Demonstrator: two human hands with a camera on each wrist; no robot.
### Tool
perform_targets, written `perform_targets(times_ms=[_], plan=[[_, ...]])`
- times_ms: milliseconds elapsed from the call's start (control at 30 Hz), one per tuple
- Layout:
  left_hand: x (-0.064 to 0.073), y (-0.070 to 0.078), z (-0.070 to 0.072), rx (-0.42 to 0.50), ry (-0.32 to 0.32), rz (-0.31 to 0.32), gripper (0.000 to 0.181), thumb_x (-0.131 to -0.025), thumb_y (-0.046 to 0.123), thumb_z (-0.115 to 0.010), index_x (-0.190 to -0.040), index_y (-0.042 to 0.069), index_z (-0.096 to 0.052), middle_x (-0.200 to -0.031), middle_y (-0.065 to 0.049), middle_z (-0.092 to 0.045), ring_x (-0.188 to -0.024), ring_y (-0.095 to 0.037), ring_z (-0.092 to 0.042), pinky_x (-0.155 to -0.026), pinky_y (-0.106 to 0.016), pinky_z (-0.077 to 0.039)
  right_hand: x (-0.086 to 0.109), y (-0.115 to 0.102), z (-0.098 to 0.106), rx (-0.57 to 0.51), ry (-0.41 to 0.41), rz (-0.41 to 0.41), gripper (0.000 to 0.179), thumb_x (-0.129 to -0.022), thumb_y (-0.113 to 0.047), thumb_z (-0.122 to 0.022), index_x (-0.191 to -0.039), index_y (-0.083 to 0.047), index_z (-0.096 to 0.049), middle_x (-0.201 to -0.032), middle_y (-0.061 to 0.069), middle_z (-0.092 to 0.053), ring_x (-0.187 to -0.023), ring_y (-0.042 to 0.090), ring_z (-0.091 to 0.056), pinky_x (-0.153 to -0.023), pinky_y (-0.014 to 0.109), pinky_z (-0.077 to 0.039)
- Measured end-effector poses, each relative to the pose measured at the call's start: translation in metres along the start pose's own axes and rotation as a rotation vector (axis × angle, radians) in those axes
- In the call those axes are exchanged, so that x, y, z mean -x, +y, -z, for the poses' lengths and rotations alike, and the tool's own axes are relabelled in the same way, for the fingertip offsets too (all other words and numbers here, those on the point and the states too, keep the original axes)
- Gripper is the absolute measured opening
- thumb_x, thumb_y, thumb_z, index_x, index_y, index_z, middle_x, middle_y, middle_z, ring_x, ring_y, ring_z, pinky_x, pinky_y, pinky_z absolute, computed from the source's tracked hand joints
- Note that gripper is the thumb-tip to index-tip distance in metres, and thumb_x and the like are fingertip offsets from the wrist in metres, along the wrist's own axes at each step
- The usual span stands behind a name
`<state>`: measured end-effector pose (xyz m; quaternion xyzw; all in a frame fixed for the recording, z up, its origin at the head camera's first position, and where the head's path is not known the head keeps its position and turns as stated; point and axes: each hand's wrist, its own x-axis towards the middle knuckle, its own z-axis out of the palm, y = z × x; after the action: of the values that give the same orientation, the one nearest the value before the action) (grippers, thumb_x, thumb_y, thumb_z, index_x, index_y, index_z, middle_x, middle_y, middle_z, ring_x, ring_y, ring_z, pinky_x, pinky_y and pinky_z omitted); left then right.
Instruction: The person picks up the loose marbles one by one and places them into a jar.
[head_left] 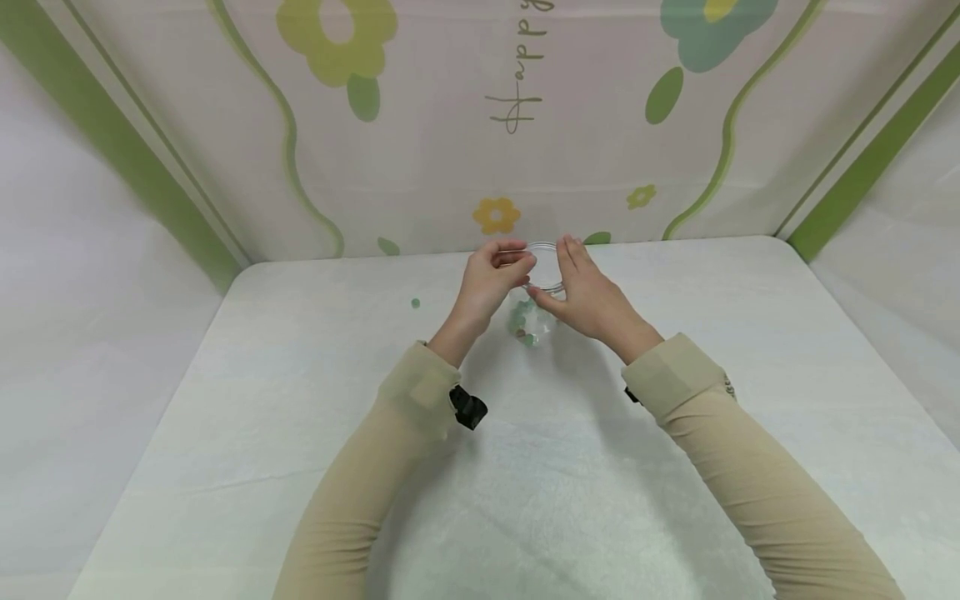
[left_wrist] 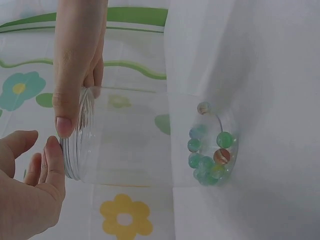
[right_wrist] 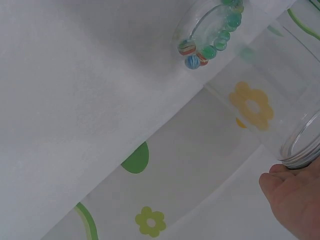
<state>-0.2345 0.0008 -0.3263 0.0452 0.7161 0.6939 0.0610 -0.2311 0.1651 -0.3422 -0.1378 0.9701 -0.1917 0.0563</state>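
Observation:
A tall clear jar (left_wrist: 132,140) with a ridged neck (left_wrist: 73,157) stands upright near the table's far edge. Glass marbles (left_wrist: 223,140), mostly green with some orange and blue, lie around its bottom. At the right side of the neck, my right hand (head_left: 596,300) grips the rim, thumb in front and fingers behind. Opposite it, my left hand (head_left: 480,287) has bent, spread fingers beside the mouth. In the left wrist view, a left fingertip (left_wrist: 54,147) lies right at the rim, while other left fingers reach above it. No marble shows between the left fingers.
One loose green marble (head_left: 416,303) lies on the white table (head_left: 525,500) left of the jar. Behind the far edge hangs a printed cloth (head_left: 435,150) with flowers. White side walls (head_left: 82,292) stand to the left and right.

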Motion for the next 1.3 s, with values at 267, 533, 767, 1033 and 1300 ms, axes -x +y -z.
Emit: perform_targets(times_ms=[267,533,767,1033,1300], plan=[[-0.001,0.0,0.001,-0.006,0.018,0.004,0.038,-0.093,0.012,-0.062,-0.127,-0.001,-0.054,-0.119,-0.016,-0.062,-0.1,-0.025,-0.063,-0.088,-0.029,-0.058,0.001,0.001,0.001,-0.002,0.001,0.0,0.094,-0.095,-0.057,-0.043,-0.151,0.002,0.003,-0.161,0.017,0.005,-0.15,0.03,0.004,-0.122,0.051,-0.017],[-0.009,-0.009,0.019,-0.022,0.128,0.018,0.033,-0.094,0.012,-0.061,-0.125,0.002,-0.056,-0.121,-0.015,-0.062,-0.107,-0.023,-0.062,-0.089,-0.029,-0.058,0.001,0.001,0.001,-0.003,0.003,0.0,0.093,-0.095,-0.057,-0.043,-0.151,0.002,0.002,-0.161,0.017,0.006,-0.15,0.03,0.004,-0.122,0.051,-0.015],[-0.016,-0.022,0.049,-0.022,0.221,0.057,0.033,-0.094,0.012,-0.059,-0.126,0.002,-0.055,-0.123,-0.016,-0.061,-0.108,-0.025,-0.062,-0.09,-0.029,-0.057,0.001,0.0,0.0,0.001,-0.001,-0.004,0.094,-0.095,-0.059,-0.041,-0.152,0.001,0.002,-0.161,0.015,0.006,-0.15,0.029,0.004,-0.123,0.049,-0.014],[-0.019,-0.034,0.084,-0.058,0.309,0.064,0.036,-0.096,0.009,-0.054,-0.13,-0.001,-0.052,-0.127,-0.02,-0.059,-0.115,-0.03,-0.058,-0.093,-0.03,-0.056,0.003,0.0,0.0,-0.007,-0.004,0.003,0.094,-0.095,-0.06,-0.041,-0.151,0.001,0.003,-0.161,0.016,0.007,-0.15,0.029,0.005,-0.123,0.051,-0.013],[-0.017,-0.047,0.112,-0.132,0.385,0.107,0.037,-0.096,0.009,-0.053,-0.132,0.001,-0.05,-0.133,-0.019,-0.055,-0.119,-0.029,-0.056,-0.098,-0.032,-0.054,0.003,0.0,0.0,-0.006,0.001,0.001,0.094,-0.095,-0.06,-0.04,-0.152,0.0,0.003,-0.162,0.015,0.007,-0.15,0.028,0.006,-0.123,0.05,-0.015]])
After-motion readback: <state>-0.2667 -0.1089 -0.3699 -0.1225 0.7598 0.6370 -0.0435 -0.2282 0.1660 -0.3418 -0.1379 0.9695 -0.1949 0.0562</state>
